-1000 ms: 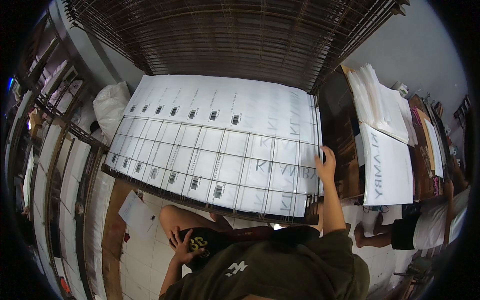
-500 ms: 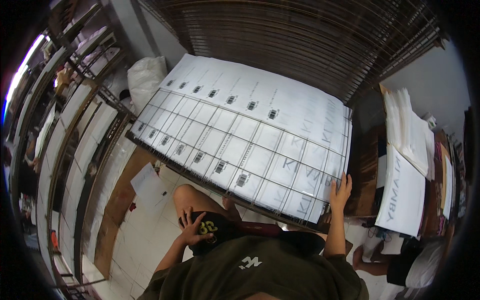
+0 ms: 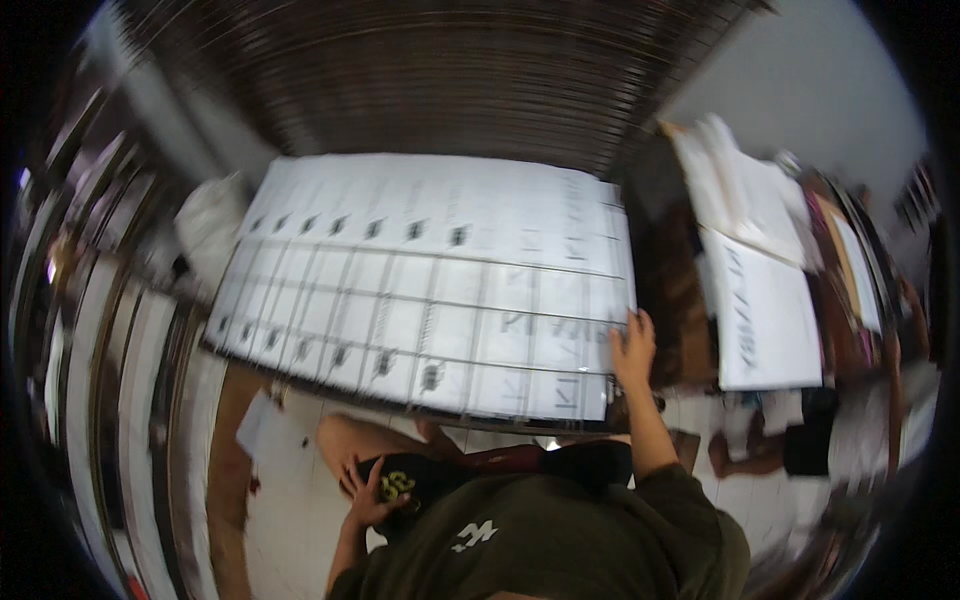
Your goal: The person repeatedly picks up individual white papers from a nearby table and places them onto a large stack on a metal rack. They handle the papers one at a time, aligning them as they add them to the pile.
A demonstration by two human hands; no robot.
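Before me lies a wide wire rack (image 3: 455, 262) with white printed sheets (image 3: 400, 185) on it, bearing rows of small dark marks and large grey lettering. The grid of wires crosses over the nearer part of the sheets. My right hand (image 3: 633, 348) rests at the rack's right edge beside the lettering, its fingers extended and apart. On my thigh, over dark shorts with a yellow print, my left hand (image 3: 370, 492) lies with fingers spread, holding nothing. Motion blurs the picture somewhat.
More dark wire racks (image 3: 400, 90) are raised behind the sheets. On the right stands a stack of white printed sheets (image 3: 765, 320), with another person's leg (image 3: 752, 460) below it. Shelving (image 3: 130, 390) lines the left. A loose paper (image 3: 262, 425) lies on the tiled floor.
The view has turned to the right, so the rack and sheets appear farther left. My right hand stays at the rack's edge and my left on my thigh.
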